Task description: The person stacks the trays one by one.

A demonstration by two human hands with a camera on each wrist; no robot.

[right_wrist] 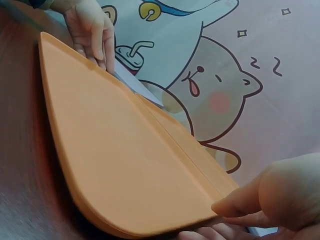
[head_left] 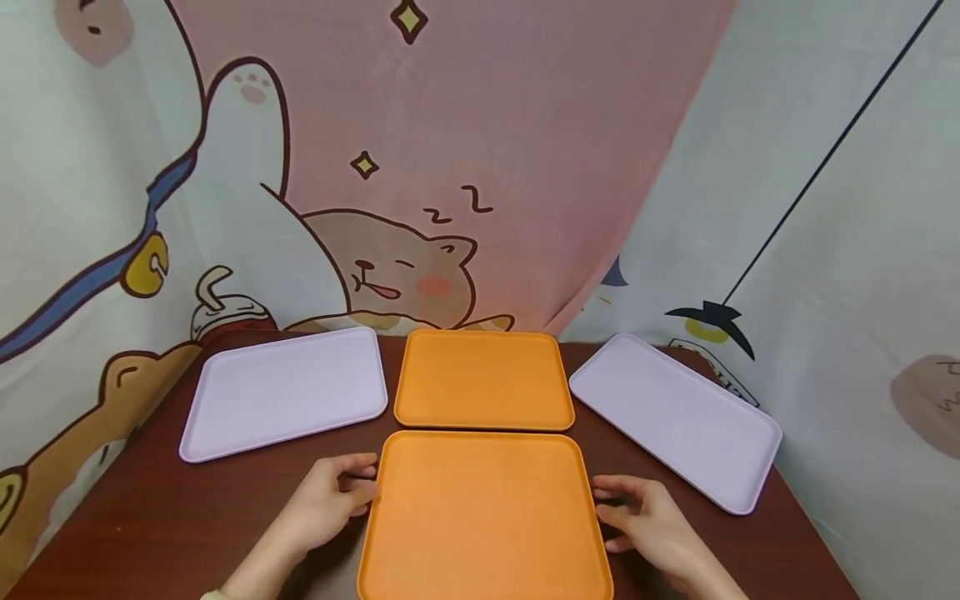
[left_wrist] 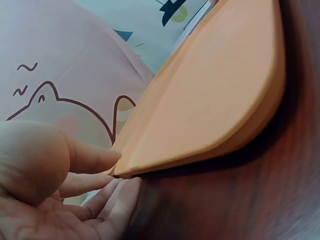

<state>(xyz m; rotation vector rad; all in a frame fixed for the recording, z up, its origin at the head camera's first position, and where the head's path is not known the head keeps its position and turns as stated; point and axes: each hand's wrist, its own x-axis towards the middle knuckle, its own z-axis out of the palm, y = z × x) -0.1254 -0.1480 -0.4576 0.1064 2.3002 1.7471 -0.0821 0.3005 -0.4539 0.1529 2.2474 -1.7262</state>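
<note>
The near orange rectangular tray with rounded corners [head_left: 486, 517] lies at the near middle of the dark red-brown wood-grained table [head_left: 135, 525]. The left hand [head_left: 326, 504] pinches its left edge; the right hand [head_left: 645, 521] pinches its right edge. Just beyond its far edge lies the far orange rectangular tray [head_left: 483, 379], flanked by a pale lilac rectangular tray on the left [head_left: 285, 393] and another pale lilac tray on the right [head_left: 678, 421].

At lower left, the left hand [left_wrist: 55, 185] pinches the edge of an orange tray [left_wrist: 215, 85] between thumb and fingers. The tray slants toward upper right, dark brown counter [left_wrist: 240, 205] below it, a cartoon-printed cloth [left_wrist: 75, 55] behind, its pink area at left
</note>
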